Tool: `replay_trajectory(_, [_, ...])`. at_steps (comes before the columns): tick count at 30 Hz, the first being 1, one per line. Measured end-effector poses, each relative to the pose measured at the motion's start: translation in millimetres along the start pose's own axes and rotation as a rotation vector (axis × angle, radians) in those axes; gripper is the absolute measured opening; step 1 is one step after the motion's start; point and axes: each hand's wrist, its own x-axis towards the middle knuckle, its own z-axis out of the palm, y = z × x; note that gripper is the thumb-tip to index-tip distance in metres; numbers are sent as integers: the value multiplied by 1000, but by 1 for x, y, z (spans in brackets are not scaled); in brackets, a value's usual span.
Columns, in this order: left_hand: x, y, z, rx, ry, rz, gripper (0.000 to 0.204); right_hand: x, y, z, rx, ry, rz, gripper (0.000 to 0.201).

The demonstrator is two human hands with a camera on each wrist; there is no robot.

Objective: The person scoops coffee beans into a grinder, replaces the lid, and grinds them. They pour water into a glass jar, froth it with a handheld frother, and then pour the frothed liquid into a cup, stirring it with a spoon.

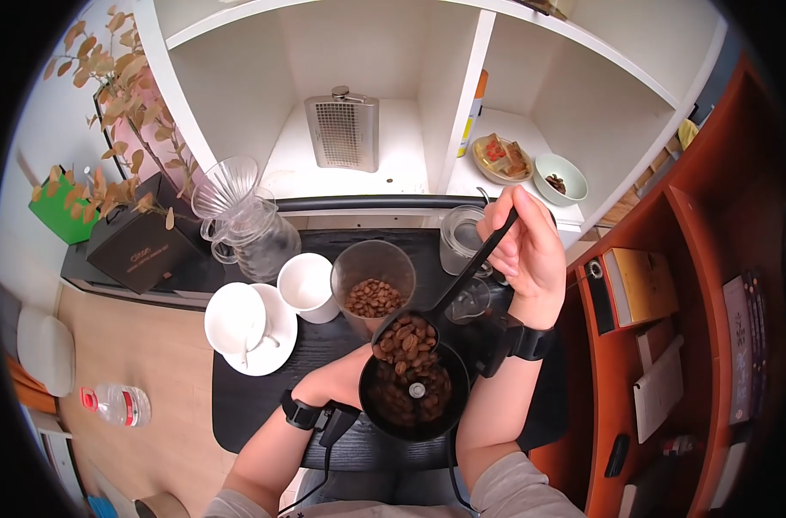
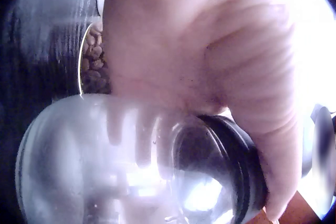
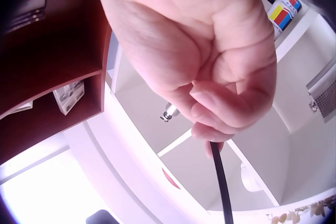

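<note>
A black long-handled scoop [image 1: 470, 274] holding brown coffee beans [image 1: 407, 339] is tilted over a black grinder [image 1: 380, 414] with a metal centre and beans inside. My right hand [image 1: 531, 250] pinches the upper end of its handle; in the right wrist view the fingers of my right hand [image 3: 210, 66] are curled round the black handle [image 3: 221, 182]. My left hand [image 1: 337, 377] grips the grinder's side. In the left wrist view, my left hand [image 2: 205, 50] wraps the dark collar above a clear container [image 2: 105, 155]. Behind the grinder stands a clear canister [image 1: 345, 263] partly filled with beans.
Left of the canister are a white mug [image 1: 306, 302], a cup [image 1: 235, 319] on a saucer [image 1: 282, 345] and a glass dripper with carafe [image 1: 268, 242]. A glass jar [image 1: 458, 242] stands near my right hand. A shelf behind holds a flask [image 1: 344, 134] and bowls.
</note>
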Motion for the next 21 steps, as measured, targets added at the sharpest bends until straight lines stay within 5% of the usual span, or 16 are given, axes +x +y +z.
replay_trajectory(2, [5,6,7,224,39,22,90,-1,0,0,-4,0,-1,39])
replay_trajectory(3, [6,19,16,-58,168,-148,86,-1,0,0,-5,-4,1,40])
replay_trajectory(6, [12,25,30,62,241,-116,85,0,-2,2,1,30,-17,41])
replay_trajectory(11, [10,-23,58,135,469,-56,80,1,-1,-4,50,71,-49,42])
replay_trajectory(14, [10,-15,54,344,408,-30,82,1,-2,-4,52,80,-52,43])
replay_trajectory(21, [5,-19,56,304,425,-42,84,0,-3,-3,53,72,-46,44])
